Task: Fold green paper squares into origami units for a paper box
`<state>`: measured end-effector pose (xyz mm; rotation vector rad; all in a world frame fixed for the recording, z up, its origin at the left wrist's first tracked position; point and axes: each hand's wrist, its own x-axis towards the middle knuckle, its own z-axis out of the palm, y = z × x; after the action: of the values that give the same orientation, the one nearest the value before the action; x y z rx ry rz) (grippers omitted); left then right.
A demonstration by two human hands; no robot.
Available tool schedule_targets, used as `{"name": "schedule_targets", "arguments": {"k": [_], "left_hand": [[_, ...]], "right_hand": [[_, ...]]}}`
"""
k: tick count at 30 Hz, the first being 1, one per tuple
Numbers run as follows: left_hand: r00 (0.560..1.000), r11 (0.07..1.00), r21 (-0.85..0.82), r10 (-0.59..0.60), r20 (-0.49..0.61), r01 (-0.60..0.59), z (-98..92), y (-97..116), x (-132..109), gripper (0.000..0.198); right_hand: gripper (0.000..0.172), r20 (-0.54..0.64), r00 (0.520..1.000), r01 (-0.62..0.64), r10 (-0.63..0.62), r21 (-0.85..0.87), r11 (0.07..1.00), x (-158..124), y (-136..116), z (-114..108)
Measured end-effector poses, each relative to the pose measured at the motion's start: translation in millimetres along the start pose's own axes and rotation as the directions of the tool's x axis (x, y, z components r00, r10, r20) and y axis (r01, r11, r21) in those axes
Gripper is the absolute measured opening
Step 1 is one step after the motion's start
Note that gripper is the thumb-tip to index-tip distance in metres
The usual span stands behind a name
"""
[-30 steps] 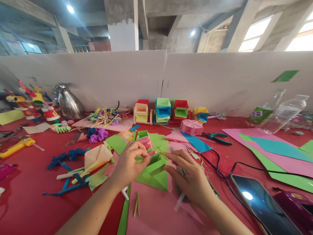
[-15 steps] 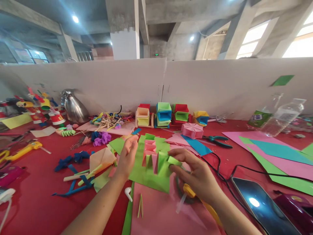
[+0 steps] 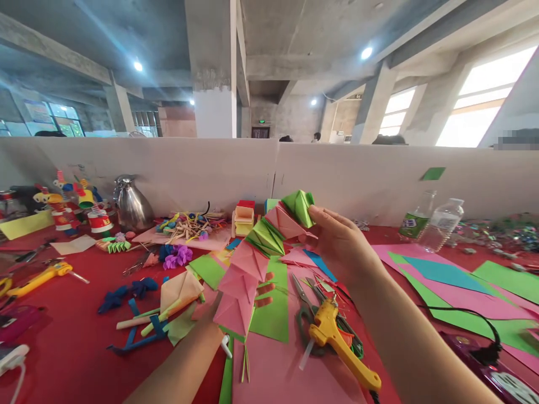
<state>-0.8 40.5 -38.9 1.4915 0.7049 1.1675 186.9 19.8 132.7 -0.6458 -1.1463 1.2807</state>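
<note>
A chain of folded pink and green paper (image 3: pixel 267 235) stretches diagonally, raised over the table. My right hand (image 3: pixel 337 227) pinches its green upper end. My left hand (image 3: pixel 264 290) is partly hidden behind the chain's lower pink segments; its visible fingers are stretched out and apart. Whether the palm touches the paper I cannot tell. Beneath the chain lies a green paper sheet (image 3: pixel 275 322) on a larger pink sheet (image 3: pixel 290 376). Thin green strips (image 3: pixel 245 362) show just below the chain's lower end.
A yellow glue gun (image 3: pixel 337 331) lies beside scissors (image 3: pixel 301 292) below my right hand. A white earbud (image 3: pixel 227 345) is near my left wrist. Farther back stand a steel jug (image 3: pixel 132 205), a folded-paper stack (image 3: pixel 244 219) and two bottles (image 3: pixel 444 224). A white partition (image 3: pixel 202 177) closes the back.
The folded paper chain has been lifted off the green sheet and extended, its upper end moving up and away. My left hand has shifted behind it. The camera view has tilted up.
</note>
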Motion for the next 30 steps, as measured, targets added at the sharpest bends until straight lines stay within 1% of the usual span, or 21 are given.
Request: {"name": "schedule_targets", "arguments": {"k": [1, 2, 3, 4, 5, 6, 7, 10, 11, 13, 16, 18, 21, 24, 27, 30], "left_hand": [[1.000, 0.999, -0.037, -0.005, 0.009, 0.006, 0.9, 4, 0, 0.053], [0.999, 0.991, -0.130, -0.035, 0.014, 0.036, 1.5, 7, 0, 0.058], [0.997, 0.963, -0.257, -0.079, 0.025, 0.083, 1.7, 10, 0, 0.061], [0.992, 0.913, -0.387, -0.122, 0.044, 0.130, 1.5, 11, 0, 0.064], [0.984, 0.841, -0.511, -0.165, 0.068, 0.176, 1.0, 12, 0, 0.064], [0.973, 0.757, -0.615, -0.209, 0.095, 0.222, 0.4, 12, 1, 0.063], [0.960, 0.682, -0.682, -0.255, 0.119, 0.266, -0.1, 10, 1, 0.060], [0.909, 0.573, -0.730, -0.382, 0.164, 0.373, 0.2, 5, 3, 0.050], [0.892, 0.553, -0.729, -0.416, 0.178, 0.403, 1.1, 3, 3, 0.047], [0.879, 0.558, -0.710, -0.440, 0.185, 0.429, 3.1, 1, 3, 0.041], [0.879, 0.572, -0.700, -0.443, 0.174, 0.427, 4.3, 0, 3, 0.035], [0.887, 0.585, -0.698, -0.432, 0.163, 0.413, 3.0, 2, 2, 0.036], [0.907, 0.634, -0.672, -0.397, 0.143, 0.383, -0.5, 4, 1, 0.036], [0.918, 0.667, -0.648, -0.371, 0.140, 0.368, -2.7, 6, -1, 0.031], [0.922, 0.674, -0.639, -0.351, 0.165, 0.371, -3.6, 7, -4, 0.036], [0.932, 0.692, -0.627, -0.296, 0.208, 0.359, -4.5, 7, -7, 0.041]], "right_hand": [[0.016, -0.058, 0.997, -0.041, 0.045, 0.067, 0.997, 1, 6, -7], [0.016, -0.140, 0.986, -0.072, 0.093, 0.147, 0.987, 2, 13, -17], [0.015, -0.183, 0.976, -0.086, 0.117, 0.171, 0.982, 3, 20, -28], [0.011, -0.217, 0.967, -0.090, 0.130, 0.183, 0.979, 3, 28, -40], [0.008, -0.252, 0.957, -0.097, 0.145, 0.195, 0.976, 4, 36, -53], [0.005, -0.285, 0.946, -0.099, 0.156, 0.204, 0.974, 4, 42, -65], [0.004, -0.308, 0.937, -0.104, 0.167, 0.210, 0.972, 5, 48, -77], [0.004, -0.339, 0.924, -0.105, 0.179, 0.228, 0.968, 5, 61, -104], [0.004, -0.341, 0.922, -0.103, 0.181, 0.236, 0.966, 5, 64, -110], [0.005, -0.340, 0.922, -0.101, 0.188, 0.256, 0.961, 4, 69, -120], [0.004, -0.333, 0.922, -0.100, 0.197, 0.286, 0.953, 2, 76, -131], [0.005, -0.330, 0.923, -0.095, 0.197, 0.301, 0.949, 1, 79, -136], [0.006, -0.323, 0.928, -0.083, 0.186, 0.307, 0.948, 0, 82, -141], [0.004, -0.305, 0.936, -0.085, 0.179, 0.296, 0.951, -2, 85, -142], [0.005, -0.275, 0.945, -0.095, 0.175, 0.284, 0.954, -4, 88, -139], [0.007, -0.236, 0.959, -0.092, 0.158, 0.268, 0.959, -6, 90, -134]]}}
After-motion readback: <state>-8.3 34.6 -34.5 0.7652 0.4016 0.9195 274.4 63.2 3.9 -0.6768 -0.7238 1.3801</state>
